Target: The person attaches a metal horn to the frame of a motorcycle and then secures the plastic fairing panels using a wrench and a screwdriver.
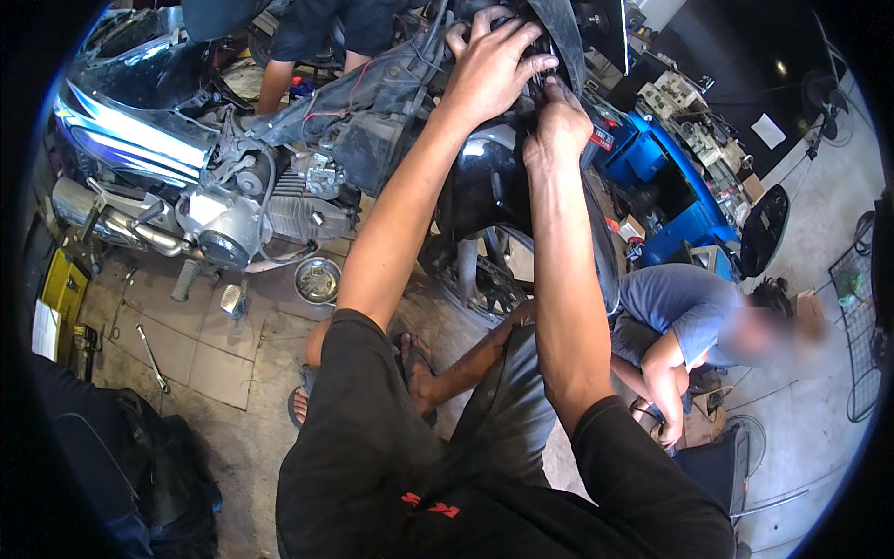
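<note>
A partly stripped motorcycle (372, 121) stands before me with its frame and engine (233, 224) bare. At its front end, above the black front fender (489, 172), both my hands work close together among dark cables and parts. My left hand (494, 70) curls its bent fingers over the dark front assembly, its thumb reaching toward the cables. Just right of it and lower, my right hand (561, 126) is closed, thumb up against a small dark part. Its other fingers are mostly hidden. What either hand grips is too dark and small to make out.
A metal bowl (318, 280) of small parts and a wrench (152, 359) lie on the tiled floor. A person in a grey shirt (684, 307) crouches at right, near a blue cabinet (684, 200). Another person's legs (279, 79) show behind the motorcycle.
</note>
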Tool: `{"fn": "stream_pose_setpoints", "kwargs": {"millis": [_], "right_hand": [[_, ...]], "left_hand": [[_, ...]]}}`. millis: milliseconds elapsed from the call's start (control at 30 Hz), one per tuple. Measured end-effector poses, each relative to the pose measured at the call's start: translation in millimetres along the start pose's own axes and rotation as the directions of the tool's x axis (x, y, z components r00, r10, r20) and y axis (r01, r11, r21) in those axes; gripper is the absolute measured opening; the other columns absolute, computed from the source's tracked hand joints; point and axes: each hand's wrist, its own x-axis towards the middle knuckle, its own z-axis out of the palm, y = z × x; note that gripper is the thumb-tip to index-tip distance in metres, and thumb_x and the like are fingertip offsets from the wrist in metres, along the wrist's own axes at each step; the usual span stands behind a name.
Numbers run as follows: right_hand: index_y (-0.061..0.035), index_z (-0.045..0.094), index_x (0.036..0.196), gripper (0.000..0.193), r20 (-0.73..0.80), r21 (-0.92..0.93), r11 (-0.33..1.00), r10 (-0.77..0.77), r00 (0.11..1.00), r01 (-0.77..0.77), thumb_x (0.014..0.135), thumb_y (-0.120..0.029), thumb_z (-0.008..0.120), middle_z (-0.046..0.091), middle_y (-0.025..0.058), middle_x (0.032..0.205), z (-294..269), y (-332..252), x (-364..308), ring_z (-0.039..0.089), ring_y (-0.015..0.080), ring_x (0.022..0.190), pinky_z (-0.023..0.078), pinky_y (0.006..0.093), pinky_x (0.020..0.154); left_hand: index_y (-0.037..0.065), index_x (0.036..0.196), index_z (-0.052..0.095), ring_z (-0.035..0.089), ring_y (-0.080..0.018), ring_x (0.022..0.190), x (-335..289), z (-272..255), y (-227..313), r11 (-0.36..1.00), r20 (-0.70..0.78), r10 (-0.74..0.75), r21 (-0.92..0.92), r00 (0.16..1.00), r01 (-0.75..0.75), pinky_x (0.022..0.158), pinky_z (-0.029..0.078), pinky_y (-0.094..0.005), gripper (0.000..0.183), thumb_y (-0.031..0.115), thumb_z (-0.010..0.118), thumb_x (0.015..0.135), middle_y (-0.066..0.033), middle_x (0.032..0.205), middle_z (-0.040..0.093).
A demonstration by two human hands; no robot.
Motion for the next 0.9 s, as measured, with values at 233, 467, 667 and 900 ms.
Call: {"fn": "stream_pose_setpoints", "kwargs": {"millis": [233,467,667,900], "right_hand": [[0.0061,0.068,0.108,0.02,0.005,0.037,0.999,0.028,1.0,-0.029,0.089,-0.003,0.069,0.069,0.0102,0.094,-3.3,6.0,9.3,0.063,0.0179,0.077,0.049,0.0298,0.067],[0.0018,0.071,0.096,0.015,0.015,-0.085,0.996,-0.014,1.0,0.016,0.086,-0.006,0.077,0.068,0.007,0.084,-15.1,13.9,28.9,0.059,0.0169,0.065,0.044,0.0287,0.057],[0.0038,0.07,0.093,0.014,-0.044,-0.032,0.997,0.066,0.997,-0.067,0.084,-0.004,0.078,0.071,0.009,0.083,-8.8,4.7,17.3,0.062,0.0171,0.062,0.048,0.0285,0.057],[0.0007,0.069,0.089,0.013,-0.103,-0.027,0.982,0.184,0.978,-0.187,0.085,-0.008,0.079,0.068,0.0075,0.078,-4.3,-4.3,16.3,0.062,0.017,0.06,0.052,0.0273,0.055]], "left_hand": [[0.007,0.125,0.063,0.045,-0.0339,0.129,-1.8,0.8,-1.1,1.0,0.01,-0.003,-0.017,1.0,0.003,0.107,0.027,-0.0507,0.052,0.044,0.069,0.089,-0.0141,0.126,0.065],[0.006,0.117,0.058,0.049,-0.0313,0.122,-10.1,-5.2,-4.0,0.992,-0.011,0.101,-0.07,0.995,-0.102,0.103,0.028,-0.0531,0.039,0.027,0.07,0.086,-0.0127,0.125,0.056],[0.016,0.106,0.068,0.051,-0.027,0.116,-25.8,-2.4,5.9,0.982,0.075,0.124,0.133,0.99,-0.133,0.103,0.031,-0.054,0.023,0.021,0.069,0.084,-0.0057,0.111,0.058],[0.015,0.107,0.067,0.054,-0.0264,0.114,-27.6,-1.4,7.7,0.981,0.019,0.1,0.164,0.995,-0.102,0.101,0.032,-0.051,0.023,0.022,0.068,0.086,-0.0052,0.111,0.06]]}}
